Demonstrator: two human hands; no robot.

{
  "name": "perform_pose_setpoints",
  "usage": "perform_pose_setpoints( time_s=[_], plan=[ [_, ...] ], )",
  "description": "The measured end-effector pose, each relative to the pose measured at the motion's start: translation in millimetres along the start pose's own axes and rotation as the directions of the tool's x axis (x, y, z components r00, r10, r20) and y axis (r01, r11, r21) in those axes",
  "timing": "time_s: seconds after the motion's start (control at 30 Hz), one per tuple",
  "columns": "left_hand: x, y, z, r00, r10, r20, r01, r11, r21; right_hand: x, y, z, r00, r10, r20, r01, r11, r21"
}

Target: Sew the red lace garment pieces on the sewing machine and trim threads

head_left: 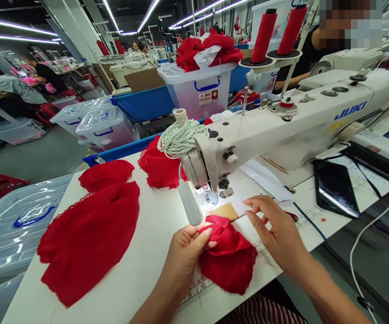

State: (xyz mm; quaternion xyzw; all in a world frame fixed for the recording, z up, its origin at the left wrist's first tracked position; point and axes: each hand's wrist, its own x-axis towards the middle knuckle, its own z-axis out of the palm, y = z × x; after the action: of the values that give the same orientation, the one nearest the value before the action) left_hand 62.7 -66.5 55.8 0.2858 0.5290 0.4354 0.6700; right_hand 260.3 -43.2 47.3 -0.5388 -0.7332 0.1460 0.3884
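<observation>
Red fabric (pixel 230 256) pinched in left hand (pixel 187 249), right hand (pixel 275 229) open; red-filled clear bin (pixel 199 90) behind.

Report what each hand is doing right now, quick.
Left hand: closed, pinching the small red lace fabric piece.
Right hand: fingers loosely open, holding nothing I can make out.

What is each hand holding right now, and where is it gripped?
Left hand pinches the red fabric piece at its bunched top edge. Right hand holds nothing clearly visible.
</observation>
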Motion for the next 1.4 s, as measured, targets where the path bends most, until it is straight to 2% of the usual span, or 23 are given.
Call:
perform_pose_setpoints(
  time_s=[0.07, 0.1, 0.17, 0.23, 0.33, 0.4, 0.47, 0.5, 0.53, 0.57, 0.63, 0.73, 0.93, 1.2, 1.4],
  plan=[
    [0.9, -1.8, -1.1, 1.0, -0.007, 0.007, 0.008, 0.999, -0.043, -2.8, 24.2, -14.6, 0.999, -0.039, -0.003, 0.036, 0.939, -0.342],
    [1.2, -2.8, -1.5, 1.0, -0.011, 0.012, 0.012, 0.998, -0.066, -4.0, 35.5, -20.2, 0.999, -0.03, 0.02, 0.035, 0.893, -0.448],
    [1.5, -4.3, -2.0, 1.0, -0.014, 0.009, 0.015, 0.995, -0.098, -4.9, 52.8, -27.5, 0.996, 0.01, 0.086, 0.036, 0.852, -0.522],
    [1.5, -4.8, -2.0, 1.0, -0.005, -0.018, 0.003, 0.994, -0.11, -4.0, 60.8, -30.5, 0.99, 0.056, 0.128, 0.014, 0.871, -0.491],
    [1.0, -4.2, -1.3, 0.997, 0.037, -0.074, -0.043, 0.995, -0.092, -3.0, 54.2, -30.4, 0.988, 0.065, 0.141, -0.019, 0.95, -0.311],
    [0.8, -3.9, -0.6, 0.993, 0.057, -0.107, -0.065, 0.995, -0.072, -6.0, 39.4, -28.4, 0.995, 0.013, 0.098, -0.001, 0.993, -0.118],
    [1.0, -4.0, 0.2, 0.989, 0.052, -0.136, -0.06, 0.997, -0.057, -12.2, 19.7, -24.2, 0.998, -0.027, 0.062, 0.023, 0.997, 0.067],
    [1.1, -4.1, 0.7, 0.989, 0.043, -0.142, -0.051, 0.997, -0.053, -15.8, 9.3, -21.0, 0.995, -0.014, 0.102, 0.001, 0.992, 0.13],
    [1.1, -4.1, 1.3, 0.989, 0.03, -0.143, -0.038, 0.998, -0.055, -19.0, -0.7, -17.2, 0.981, 0.002, 0.196, -0.036, 0.984, 0.173],
    [1.0, -4.0, 2.0, 0.991, 0.013, -0.136, -0.022, 0.998, -0.062, -21.5, -9.7, -12.8, 0.969, 0.002, 0.248, -0.048, 0.983, 0.179],
    [0.4, -3.3, 3.3, 0.994, -0.02, -0.108, 0.011, 0.996, -0.084, -23.6, -23.0, -3.3, 0.961, -0.078, 0.266, 0.053, 0.994, 0.098],
    [-0.9, -1.9, 3.9, 0.996, -0.051, -0.067, 0.044, 0.993, -0.108, -22.2, -30.0, 9.1, 0.965, -0.129, 0.228, 0.143, 0.988, -0.049],
    [-1.2, -5.3, -0.2, 0.997, -0.024, -0.071, 0.018, 0.996, -0.087, -22.6, -24.8, 15.9, 0.983, -0.114, 0.145, 0.141, 0.972, -0.189],
    [0.7, -10.1, 0.6, 0.997, 0.001, -0.071, -0.007, 0.997, -0.078, -21.9, -27.7, 19.8, 0.98, -0.163, 0.111, 0.185, 0.957, -0.225],
    [-1.4, -8.2, 1.2, 0.996, -0.024, -0.083, 0.016, 0.996, -0.092, -24.0, -26.8, 24.3, 0.988, -0.128, 0.085, 0.144, 0.963, -0.229]
  ],
)
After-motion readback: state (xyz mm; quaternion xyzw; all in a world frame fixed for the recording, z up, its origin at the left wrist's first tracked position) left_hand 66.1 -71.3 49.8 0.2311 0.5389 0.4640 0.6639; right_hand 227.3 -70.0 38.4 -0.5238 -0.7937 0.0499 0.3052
